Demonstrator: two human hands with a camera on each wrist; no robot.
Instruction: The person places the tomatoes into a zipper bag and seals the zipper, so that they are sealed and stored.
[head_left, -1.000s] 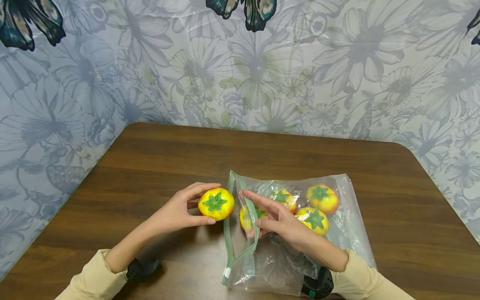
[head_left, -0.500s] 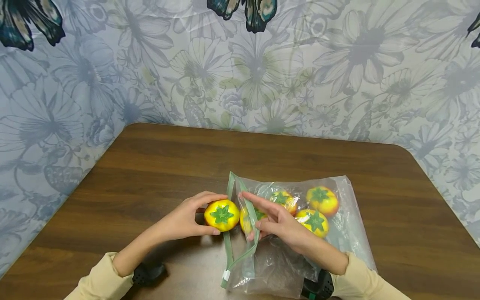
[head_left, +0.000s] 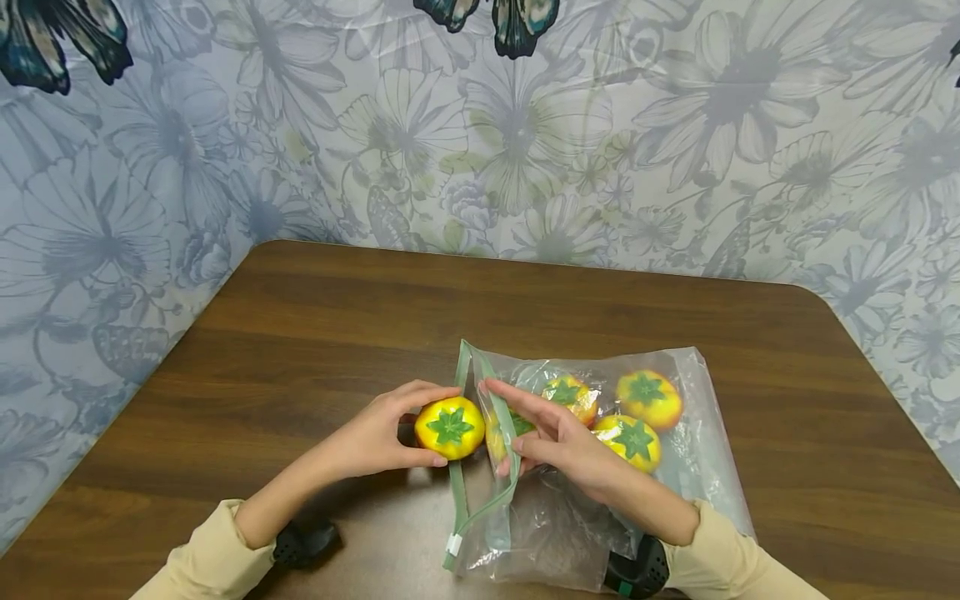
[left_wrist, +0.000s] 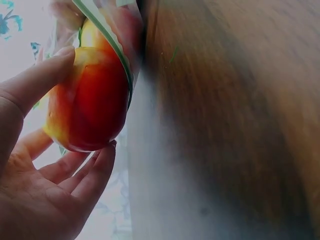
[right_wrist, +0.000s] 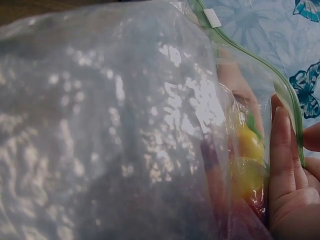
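My left hand (head_left: 386, 429) holds a yellow-and-red toy tomato (head_left: 450, 427) with a green star-shaped top, thumb and fingers around its sides. The tomato is at the mouth of a clear zip bag (head_left: 555, 546), overlapping its green rim. In the left wrist view, the tomato's red underside (left_wrist: 97, 102) lies against the green strip (left_wrist: 107, 35). My right hand (head_left: 566, 446) grips the bag's upper rim, its index finger extended, and the mouth stands apart. Inside the bag are several similar tomatoes (head_left: 648, 398), one just behind the right fingers.
The bag lies flat on a brown wooden table (head_left: 337, 317). Its white slider (head_left: 453, 544) is at the near end of the mouth. Behind the table hangs a flowered cloth (head_left: 517, 158) with butterflies. Dark wrist devices (head_left: 303, 543) sit under both forearms.
My left hand has moved right and a little toward me, bringing its tomato from beside the bag's rim into the mouth. The right hand and the bag have hardly moved.
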